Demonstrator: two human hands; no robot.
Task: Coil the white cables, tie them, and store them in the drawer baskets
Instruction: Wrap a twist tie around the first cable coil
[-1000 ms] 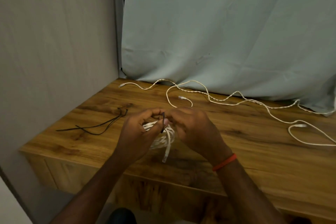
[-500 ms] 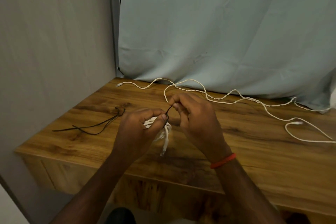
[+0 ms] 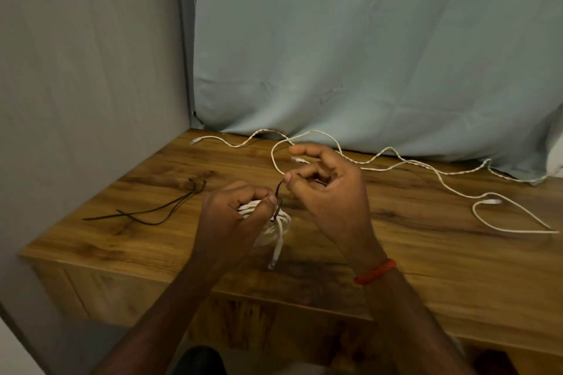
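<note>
My left hand (image 3: 231, 216) grips a coiled white cable (image 3: 275, 227) just above the wooden top, its plug end hanging down toward the front edge. A thin black tie (image 3: 277, 198) wraps the coil; my left thumb and finger hold it against the coil. My right hand (image 3: 329, 189) pinches the tie's free end between thumb and forefinger, the other fingers spread. Two more white cables lie uncoiled: one (image 3: 377, 158) snakes along the back, another (image 3: 511, 216) loops at the right.
Several spare black ties (image 3: 158, 207) lie on the wooden cabinet top (image 3: 426, 253) at the left. A grey wall panel (image 3: 91, 70) stands on the left and a pale blue cloth (image 3: 365, 39) hangs behind. Drawer fronts show below the front edge.
My right hand has lifted the black tie's end up and away from the coil, opening its other fingers. My left hand stays gripping the coil.
</note>
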